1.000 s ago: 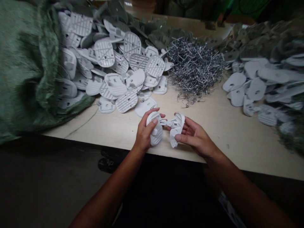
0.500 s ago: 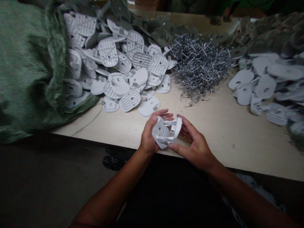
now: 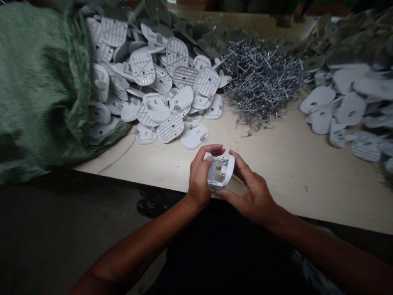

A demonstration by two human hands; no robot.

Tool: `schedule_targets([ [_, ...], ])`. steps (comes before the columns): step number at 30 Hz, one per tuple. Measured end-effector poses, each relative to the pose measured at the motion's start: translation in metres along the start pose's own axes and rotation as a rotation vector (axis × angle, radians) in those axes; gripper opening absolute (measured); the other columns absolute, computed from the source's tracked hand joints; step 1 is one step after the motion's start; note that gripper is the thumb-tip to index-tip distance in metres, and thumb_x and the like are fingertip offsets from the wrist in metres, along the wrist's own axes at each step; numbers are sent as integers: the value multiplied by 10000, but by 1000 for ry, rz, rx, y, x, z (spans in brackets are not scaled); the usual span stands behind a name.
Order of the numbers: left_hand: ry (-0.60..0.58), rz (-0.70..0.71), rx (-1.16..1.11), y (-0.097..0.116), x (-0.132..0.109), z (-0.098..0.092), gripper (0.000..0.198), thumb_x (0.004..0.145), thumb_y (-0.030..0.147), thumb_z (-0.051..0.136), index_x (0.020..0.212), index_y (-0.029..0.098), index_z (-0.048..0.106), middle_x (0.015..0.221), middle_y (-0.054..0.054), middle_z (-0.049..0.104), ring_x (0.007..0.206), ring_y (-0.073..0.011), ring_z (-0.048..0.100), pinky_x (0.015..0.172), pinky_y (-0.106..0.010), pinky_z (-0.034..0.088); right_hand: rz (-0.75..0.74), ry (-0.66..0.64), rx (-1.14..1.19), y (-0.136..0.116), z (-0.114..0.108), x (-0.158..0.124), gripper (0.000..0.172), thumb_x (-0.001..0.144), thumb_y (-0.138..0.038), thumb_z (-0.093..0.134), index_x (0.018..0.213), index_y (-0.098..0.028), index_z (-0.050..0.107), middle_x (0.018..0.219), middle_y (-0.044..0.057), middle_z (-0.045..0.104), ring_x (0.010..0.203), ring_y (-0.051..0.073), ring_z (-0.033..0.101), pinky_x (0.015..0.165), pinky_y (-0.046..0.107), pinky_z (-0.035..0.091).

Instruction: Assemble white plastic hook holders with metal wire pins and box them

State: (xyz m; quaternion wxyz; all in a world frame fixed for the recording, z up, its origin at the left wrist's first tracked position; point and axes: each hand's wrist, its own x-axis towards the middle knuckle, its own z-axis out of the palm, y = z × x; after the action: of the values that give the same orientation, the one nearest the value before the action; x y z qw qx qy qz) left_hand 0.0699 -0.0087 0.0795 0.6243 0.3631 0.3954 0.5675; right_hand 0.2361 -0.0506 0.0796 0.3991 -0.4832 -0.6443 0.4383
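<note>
Two white plastic pieces (image 3: 227, 171) are held together between my hands near the table's front edge, with a gap showing between them. My left hand (image 3: 201, 174) wraps round the left piece, its thumb on top and its fingers behind. On the other side my right hand (image 3: 253, 186) grips the right piece between thumb and fingertips. Thin metal shows between the pieces near their far ends, too small to make out fully.
White plastic plates (image 3: 170, 129) lie heaped at the left beside a green woven sack (image 3: 39, 90). A pile of metal springs (image 3: 264, 82) sits mid-table (image 3: 270, 164). More white pieces (image 3: 351, 108) are heaped at the right.
The left piece has turned, so less of its face shows and the two pieces stand more parallel. My left hand has moved slightly right and covers more of it. The view has shifted a little.
</note>
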Motion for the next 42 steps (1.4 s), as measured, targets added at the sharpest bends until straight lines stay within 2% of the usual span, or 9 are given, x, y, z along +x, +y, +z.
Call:
schedule_targets([
  [5,-24,38,7,8,2,1,363,995,370,543,1243,201,747,1258,-117,755,1282,-344,642,1126,-492,479,15,19,125,0,3,6,1095,841,-367,949,1736,-383,319,1669,82,534,1492,373,561,1272,608,435],
  [10,35,58,58,8,5,1,301,970,352,589,1167,208,765,1229,-111,766,1265,-338,650,1121,-483,481,61,-66,326,1,1,19,1048,798,-376,973,1687,-325,419,1601,101,605,1462,367,595,1268,594,442],
  [17,34,88,35,-7,10,2,385,996,342,589,1305,179,751,1249,-137,783,1237,-334,702,1068,-476,538,88,-32,329,6,-9,20,1035,784,-323,983,1666,-294,441,1603,131,599,1450,362,608,1275,592,433],
  [22,25,94,34,-13,17,0,436,964,392,665,1338,184,747,1152,-125,820,1069,-292,768,938,-420,605,110,-53,344,9,-16,17,1042,777,-335,993,1658,-269,440,1575,149,625,1429,359,629,1242,567,479],
  [26,36,58,16,-14,23,-1,459,1018,416,615,1407,189,709,1098,-113,840,1027,-276,790,1015,-450,595,76,-38,257,9,-19,15,1013,780,-360,989,1639,-258,463,1538,154,656,1390,360,661,1223,554,506],
  [29,-55,77,-22,-18,21,-2,537,1041,480,588,1505,215,644,1318,-136,787,1282,-321,718,1186,-512,501,40,34,159,11,-16,13,1023,759,-371,1000,1629,-258,474,1525,155,664,1378,362,670,1218,556,512],
  [32,-116,81,-22,-23,16,-2,601,1030,516,611,1575,266,576,1517,-135,671,1425,-366,619,1208,-556,482,20,100,52,11,-10,11,1022,750,-376,997,1622,-265,477,1511,154,675,1355,365,686,1183,560,547],
  [36,-24,72,29,-23,13,2,498,1058,449,584,1514,253,616,1410,-138,713,1304,-344,689,1101,-525,566,1,123,-38,9,-3,11,998,792,-372,959,1642,-279,444,1506,144,678,1336,355,698,1146,542,583],
  [42,27,207,83,-14,11,12,326,1018,302,608,1311,214,719,1259,-111,756,1139,-285,738,1026,-454,603,-14,131,-16,8,-2,11,1047,786,-396,977,1671,-322,423,1577,116,626,1402,365,650,1198,545,541],
])
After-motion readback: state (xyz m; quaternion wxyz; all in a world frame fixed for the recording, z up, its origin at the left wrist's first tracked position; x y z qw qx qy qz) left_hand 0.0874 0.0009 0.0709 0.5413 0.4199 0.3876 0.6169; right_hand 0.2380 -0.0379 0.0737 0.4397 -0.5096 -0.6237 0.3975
